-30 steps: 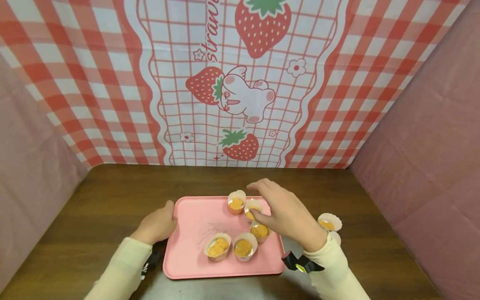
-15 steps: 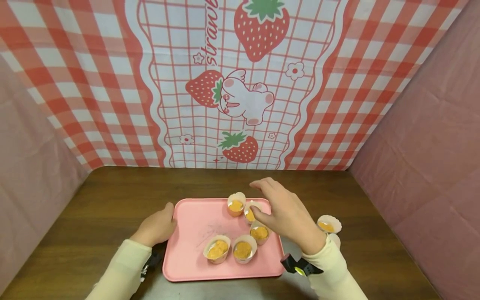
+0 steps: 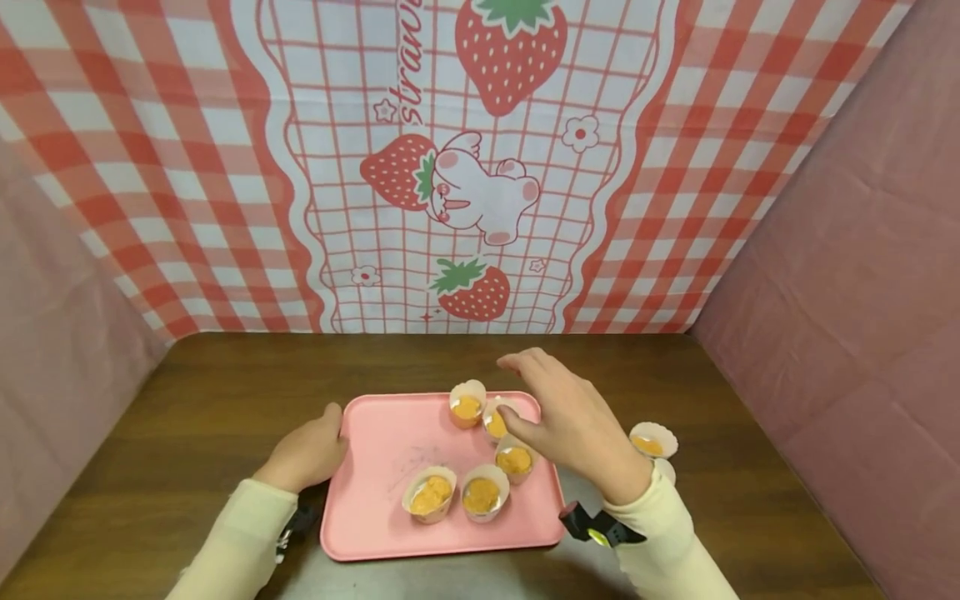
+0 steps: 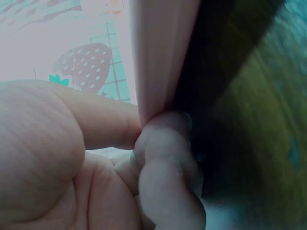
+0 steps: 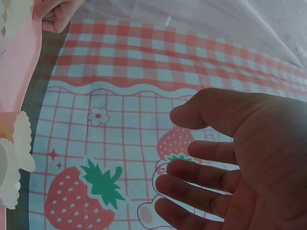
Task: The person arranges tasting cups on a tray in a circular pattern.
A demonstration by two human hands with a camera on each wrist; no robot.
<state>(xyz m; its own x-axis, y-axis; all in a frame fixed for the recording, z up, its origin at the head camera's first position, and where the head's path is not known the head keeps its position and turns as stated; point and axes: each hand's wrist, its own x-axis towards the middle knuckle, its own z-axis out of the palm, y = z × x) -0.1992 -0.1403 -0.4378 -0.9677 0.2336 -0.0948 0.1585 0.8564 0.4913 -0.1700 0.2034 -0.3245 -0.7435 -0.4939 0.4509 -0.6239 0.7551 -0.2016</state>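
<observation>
A pink rectangular tray bears several cupcakes in pale paper cups: two near the front, including the front-left cupcake, the others along the right side up to the back cupcake. My left hand grips the tray's left edge. In the left wrist view, the thumb lies on one face of the tray rim and curled fingers on the other. Over the tray's back right hovers my right hand, fingers spread and holding nothing; it partly covers the cupcake beneath its thumb.
On the brown table, right of the tray, stands another cupcake with a second pale cup partly hidden by the right sleeve. A strawberry-print cloth hangs behind the table, with pink cloth at both sides.
The head view has shifted slightly. Both hands, the tray and the cupcakes keep nearly the same places relative to one another.
</observation>
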